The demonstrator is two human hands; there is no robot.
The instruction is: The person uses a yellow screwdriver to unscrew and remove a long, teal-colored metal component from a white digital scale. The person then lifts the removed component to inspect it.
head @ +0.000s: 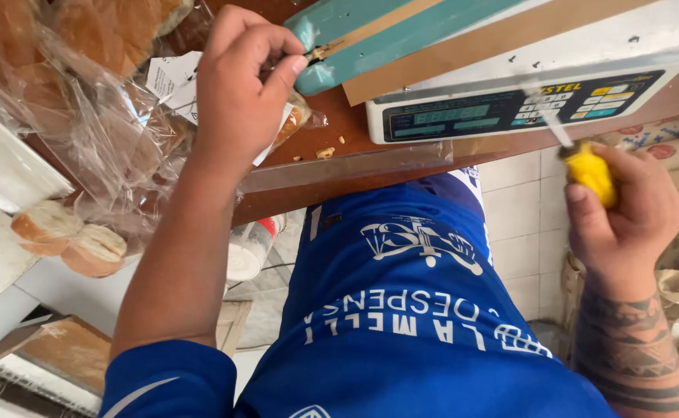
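My left hand [239, 85] reaches over the brown counter and pinches a small metal part [318, 54] at the near end of a teal bag sealer [370, 31]. My right hand [625, 224], with a tattooed forearm, grips a yellow-handled screwdriver [591, 174]. Its blurred shaft points up and to the left over the front panel of a white digital scale [525, 101]. The screwdriver tip touches nothing I can make out. My blue shirt fills the lower middle.
Clear plastic bags of bread [84, 85] lie left of my left hand on the counter [339, 131]. Two bread rolls [68, 240] sit on a white shelf below. A white bottle with a red band [250, 248] stands under the counter edge. Tiled floor shows at right.
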